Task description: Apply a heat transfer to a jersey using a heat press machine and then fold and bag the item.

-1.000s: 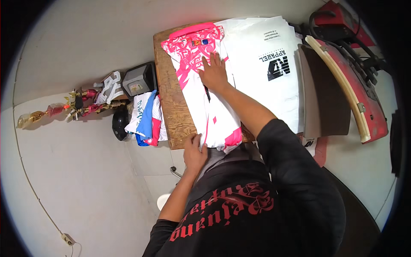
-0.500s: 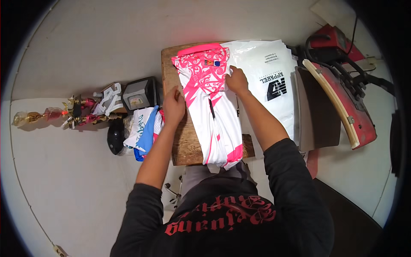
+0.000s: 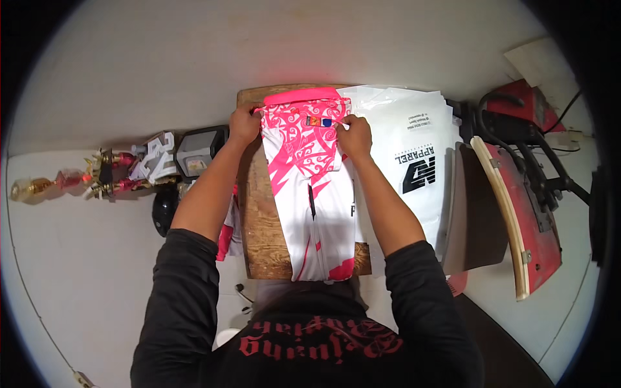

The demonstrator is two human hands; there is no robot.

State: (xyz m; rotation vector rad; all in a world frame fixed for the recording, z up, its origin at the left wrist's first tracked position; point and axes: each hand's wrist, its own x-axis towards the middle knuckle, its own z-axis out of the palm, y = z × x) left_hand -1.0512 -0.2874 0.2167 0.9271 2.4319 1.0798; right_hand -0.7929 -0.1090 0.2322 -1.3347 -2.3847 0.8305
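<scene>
A folded pink-and-white sports jersey (image 3: pixel 301 149) lies lengthwise on the wooden table (image 3: pixel 255 213), its pink swirl-patterned part at the far end. My left hand (image 3: pixel 246 125) pinches the jersey's far left corner. On the opposite side, my right hand (image 3: pixel 354 136) has its fingers closed on the right edge, beside a small blue patch. The jersey's white lower part reaches down to the table's near edge. Some of the fingertips are hidden by the hands themselves.
White plastic packaging bags (image 3: pixel 401 155) are stacked on the right of the table. Beyond them stands a red heat press (image 3: pixel 524 220) with its plate raised. To the left are a grey-and-black box (image 3: pixel 195 152), trophies (image 3: pixel 116 171) and a partly hidden pile of clothes (image 3: pixel 228 236).
My left hand has moved from beside the jersey to its far left corner and grips it. My right hand has shifted toward the far end. The whole view has tilted slightly.
</scene>
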